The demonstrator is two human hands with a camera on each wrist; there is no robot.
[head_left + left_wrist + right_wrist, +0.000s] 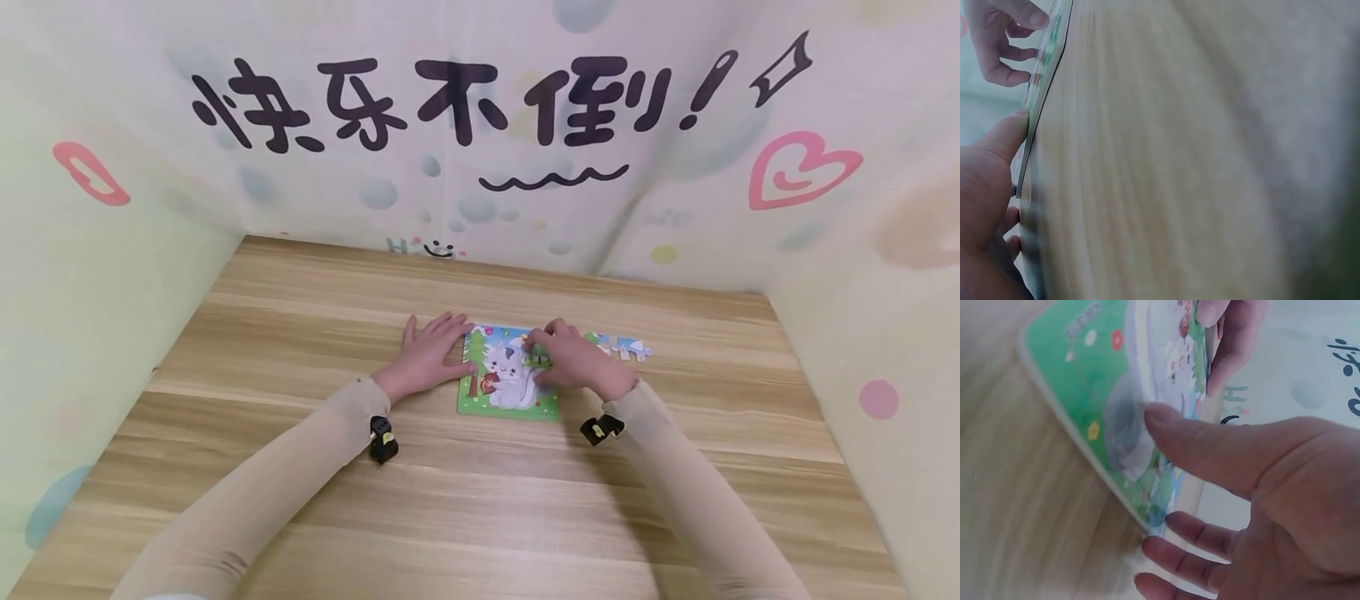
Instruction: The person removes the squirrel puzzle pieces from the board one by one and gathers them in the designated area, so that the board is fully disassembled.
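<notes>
A squirrel jigsaw puzzle in a flat board lies on the wooden table. My left hand rests at its left edge with fingers spread; the thumb reaches onto the picture and the fingertips sit by the upper left corner. Over the upper right part bends my right hand, its fingertips down at the printed trees. From the right wrist, the thumb lies over the squirrel's tail, and several fingers extend by the board's edge, loosely bent. The right index fingertip is hidden there.
Loose puzzle pieces lie just right of the board, partly behind my right hand. A printed cloth hangs along the back and both sides of the wooden table.
</notes>
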